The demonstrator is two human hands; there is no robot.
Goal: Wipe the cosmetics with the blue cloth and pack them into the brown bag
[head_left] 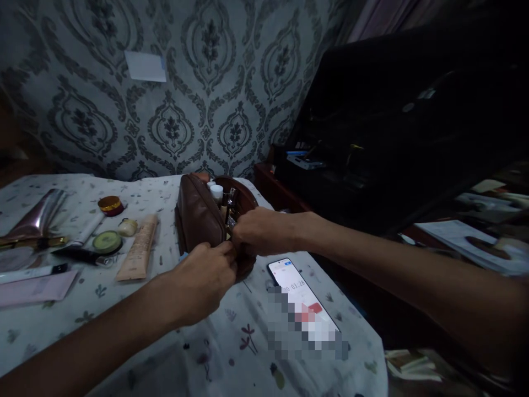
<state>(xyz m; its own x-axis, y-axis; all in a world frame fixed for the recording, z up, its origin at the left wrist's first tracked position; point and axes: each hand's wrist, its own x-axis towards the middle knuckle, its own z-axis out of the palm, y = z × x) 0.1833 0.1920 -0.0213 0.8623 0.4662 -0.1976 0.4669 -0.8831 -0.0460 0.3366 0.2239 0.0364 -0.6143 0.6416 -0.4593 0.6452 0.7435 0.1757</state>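
A brown zip-up cosmetic bag (200,212) stands unzipped on the patterned cloth, in front of the wall. Inside it, a white-capped bottle (216,193) and several small dark or shiny items show. My left hand (206,281) is closed on the bag's near edge, its fingertips pressed together there. Close beside it, my right hand (262,229) is curled at the bag's right rim, with its fingers partly hidden. Whether the right fingers grip the rim or an item inside cannot be made out.
A lit phone (300,295) showing a timer lies right of the hands. On the left are a peach tube (139,248), a green compact (107,241), a red-gold jar (111,205) and a metallic pink tube (39,218). A large black object (392,127) rises at the right.
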